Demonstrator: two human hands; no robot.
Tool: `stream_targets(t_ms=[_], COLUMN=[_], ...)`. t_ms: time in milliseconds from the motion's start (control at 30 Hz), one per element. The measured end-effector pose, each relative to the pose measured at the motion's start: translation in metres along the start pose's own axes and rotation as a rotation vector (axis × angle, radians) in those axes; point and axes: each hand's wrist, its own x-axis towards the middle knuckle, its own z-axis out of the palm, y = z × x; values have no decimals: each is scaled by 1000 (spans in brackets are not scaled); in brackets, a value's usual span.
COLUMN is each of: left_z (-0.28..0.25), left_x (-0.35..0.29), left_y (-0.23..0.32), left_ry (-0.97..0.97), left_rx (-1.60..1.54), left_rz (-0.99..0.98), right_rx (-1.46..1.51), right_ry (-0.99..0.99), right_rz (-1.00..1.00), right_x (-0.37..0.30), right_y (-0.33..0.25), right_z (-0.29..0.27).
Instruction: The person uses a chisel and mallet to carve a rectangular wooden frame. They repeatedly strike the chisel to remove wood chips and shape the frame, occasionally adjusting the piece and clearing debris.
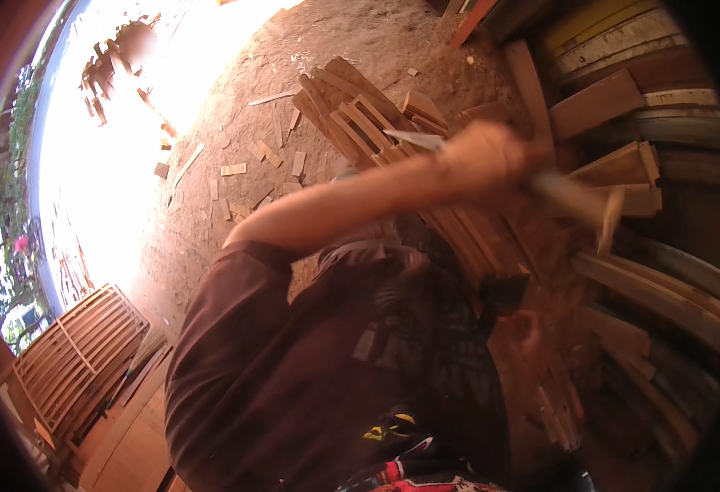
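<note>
My left arm reaches from the lower left across the picture. My left hand (489,157) is closed around a pale, blurred long tool (573,199) that points down to the right, over a heap of wooden slats (360,115) and planks. A thin wooden stick (610,220) stands at the tool's tip. My right hand (527,328) lies low in shadow beside a dark block (503,291) and a reddish piece of wood; its fingers are too dim to read. My dark shirt (319,369) fills the lower middle.
Wood offcuts (233,170) lie scattered over bare reddish earth. Stacked boards (672,287) and curved planks line the right side. A slatted wooden frame (81,344) leans at the lower left. The upper left is washed out by sunlight, with greenery at the rim.
</note>
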Motion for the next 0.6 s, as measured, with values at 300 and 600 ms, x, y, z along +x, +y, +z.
stream_targets(t_ms=[300, 600], left_z=[-144, -142], left_x=[-4, -16], left_y=[-53, -75], left_ry=[494, 589], left_rx=[-515, -505], left_rz=[-589, -597], right_rx=[-267, 193], right_ry=[165, 535], right_rz=[250, -102], right_x=[-4, 25], right_y=[-112, -133], right_z=[69, 52])
